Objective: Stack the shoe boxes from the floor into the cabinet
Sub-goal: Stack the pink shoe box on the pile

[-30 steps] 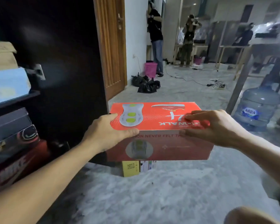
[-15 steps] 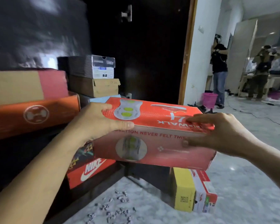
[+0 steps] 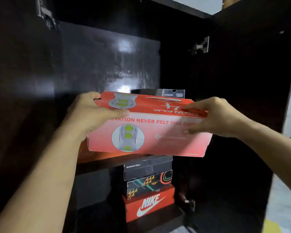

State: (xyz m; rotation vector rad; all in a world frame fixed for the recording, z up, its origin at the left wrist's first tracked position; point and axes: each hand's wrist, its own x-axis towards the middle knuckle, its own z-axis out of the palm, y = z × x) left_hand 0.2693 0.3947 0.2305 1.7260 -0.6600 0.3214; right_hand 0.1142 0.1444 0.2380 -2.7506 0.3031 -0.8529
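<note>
Hands, left (image 3: pixel 92 115) and right (image 3: pixel 218 116), clasp the red shoe box (image 3: pixel 148 132) by its ends before the upper cabinet shelf (image 3: pixel 99 163). Three boxes, Nike box (image 3: pixel 149 205) lowest, sit stacked at 6 o'clock; others already fill the upper shelf. Placing remains.

a tall dark cabinet (image 3: pixel 107 52) fills nearly the whole view — its glossy black back panel catches smeared white glare. metal hinges (image 3: pixel 202 45) sit on the inner sides. its open door (image 3: pixel 252 78) stands at right, and past it shows a pale, blurred floor (image 3: pixel 282 204).
</note>
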